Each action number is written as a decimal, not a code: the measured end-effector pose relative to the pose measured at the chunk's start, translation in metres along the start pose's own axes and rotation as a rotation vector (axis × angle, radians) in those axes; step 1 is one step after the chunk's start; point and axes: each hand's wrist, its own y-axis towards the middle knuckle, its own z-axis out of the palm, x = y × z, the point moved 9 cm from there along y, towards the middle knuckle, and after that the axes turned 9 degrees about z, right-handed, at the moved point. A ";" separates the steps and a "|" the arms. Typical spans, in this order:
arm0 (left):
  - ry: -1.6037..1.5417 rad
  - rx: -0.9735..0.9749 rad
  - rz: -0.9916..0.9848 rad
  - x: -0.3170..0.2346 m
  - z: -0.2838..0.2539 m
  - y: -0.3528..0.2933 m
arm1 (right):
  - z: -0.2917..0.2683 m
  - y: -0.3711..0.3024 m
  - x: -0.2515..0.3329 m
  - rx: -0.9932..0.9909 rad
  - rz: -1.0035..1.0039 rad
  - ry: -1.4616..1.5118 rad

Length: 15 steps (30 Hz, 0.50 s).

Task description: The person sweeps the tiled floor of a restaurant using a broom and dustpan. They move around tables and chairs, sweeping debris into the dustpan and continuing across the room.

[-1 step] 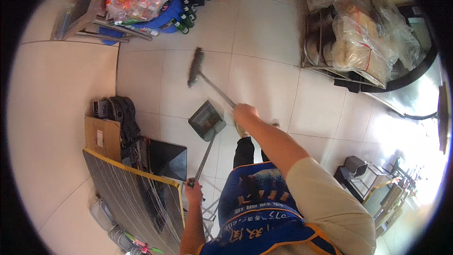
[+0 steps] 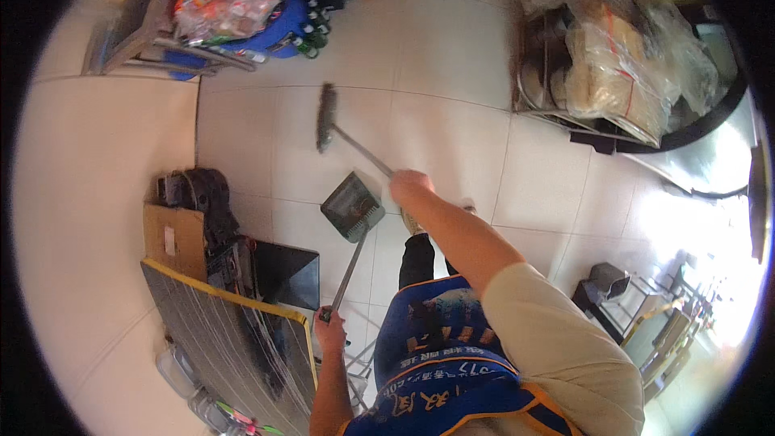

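Observation:
My right hand is closed round the handle of a broom, whose dark bristle head is on the tiled floor ahead of me. In my left hand is the upper end of a long handle belonging to a dustpan. The dark grey pan lies on the floor between the broom head and my feet, its open side facing away from me. Some dark debris shows inside it, too small to make out. Broom head and dustpan are apart.
At the far left a rack stands by a bag of plastic bottles and several green bottles. A wrapped cardboard stack sits on a metal rack at the right. Near left are a cardboard box, a black panel and a yellow-edged board.
The broom head and my right hand have shifted slightly to the left. The dustpan and my left hand have hardly moved.

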 end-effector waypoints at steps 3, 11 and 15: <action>-0.084 -0.022 -0.097 0.004 0.002 0.003 | -0.033 0.038 0.009 0.035 0.124 0.138; 0.003 -0.028 -0.091 -0.011 0.017 -0.003 | -0.008 0.062 -0.176 -0.050 0.252 0.034; 0.073 -0.014 -0.120 -0.024 0.033 0.000 | 0.076 -0.064 -0.395 0.048 0.536 0.081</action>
